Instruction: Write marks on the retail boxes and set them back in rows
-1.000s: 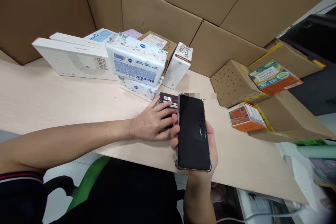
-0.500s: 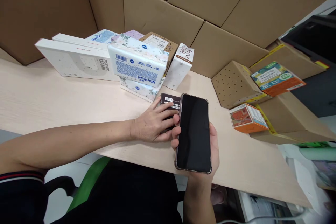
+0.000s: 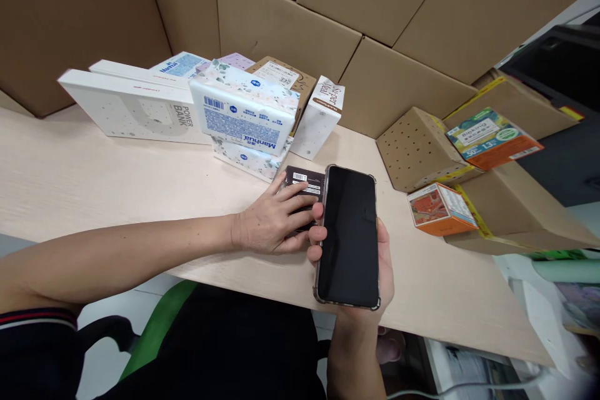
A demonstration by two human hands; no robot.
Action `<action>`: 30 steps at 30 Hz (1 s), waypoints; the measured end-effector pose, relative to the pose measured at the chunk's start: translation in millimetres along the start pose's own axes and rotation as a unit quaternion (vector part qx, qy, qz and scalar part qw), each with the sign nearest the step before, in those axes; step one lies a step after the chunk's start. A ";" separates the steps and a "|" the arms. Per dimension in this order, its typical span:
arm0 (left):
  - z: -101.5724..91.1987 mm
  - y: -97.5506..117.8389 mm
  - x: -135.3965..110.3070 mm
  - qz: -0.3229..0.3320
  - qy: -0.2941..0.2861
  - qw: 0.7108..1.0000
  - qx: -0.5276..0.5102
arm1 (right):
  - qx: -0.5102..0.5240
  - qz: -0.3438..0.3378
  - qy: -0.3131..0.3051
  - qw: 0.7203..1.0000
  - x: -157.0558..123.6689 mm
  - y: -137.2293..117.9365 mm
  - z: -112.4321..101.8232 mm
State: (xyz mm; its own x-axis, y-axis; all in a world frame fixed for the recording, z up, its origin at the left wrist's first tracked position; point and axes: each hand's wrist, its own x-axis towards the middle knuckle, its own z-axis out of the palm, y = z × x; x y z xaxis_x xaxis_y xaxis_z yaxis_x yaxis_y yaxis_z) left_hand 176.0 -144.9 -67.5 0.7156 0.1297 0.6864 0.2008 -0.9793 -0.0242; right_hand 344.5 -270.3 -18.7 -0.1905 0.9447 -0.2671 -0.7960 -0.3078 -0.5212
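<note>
My right hand (image 3: 382, 269) is wrapped round a smartphone (image 3: 350, 237) in a clear bumper case, its dark screen facing me. Three fingertips curl over the phone's left edge. To its left, my left hand (image 3: 276, 220) lies palm down with fingers spread over a dark box (image 3: 307, 180) on the table. The box has a white barcode label; my fingers and the phone cover part of it. Just behind the left hand are two stacked Manhua tissue packs, the upper pack (image 3: 244, 109) resting slightly askew on the lower pack (image 3: 246, 159).
A white power bank box (image 3: 135, 106) stands at the left on the pale table (image 3: 117, 181). Behind the tissues are a brown carton (image 3: 304, 84) and a tall white box (image 3: 316, 125). At right sit open cardboard boxes (image 3: 412, 147) and an orange box (image 3: 440, 209). Stacked cartons (image 3: 281, 19) wall the back.
The phone in my right hand has shifted very slightly to the right. My left hand stays on the dark box. The view has moved a little.
</note>
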 end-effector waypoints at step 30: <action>3.3 0.7 -6.2 -0.036 -0.042 0.998 -0.038 | -0.853 -0.194 0.288 0.390 -85.0 -70.5 -150.3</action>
State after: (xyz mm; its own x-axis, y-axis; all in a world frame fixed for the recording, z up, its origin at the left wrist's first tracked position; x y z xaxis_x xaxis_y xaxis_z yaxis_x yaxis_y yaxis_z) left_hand 173.9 -145.9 -74.2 0.7558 0.2099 0.6203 0.2045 -0.9755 0.0809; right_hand 503.2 -345.9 -81.0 0.3059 0.9266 0.2185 0.9330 -0.2461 -0.2627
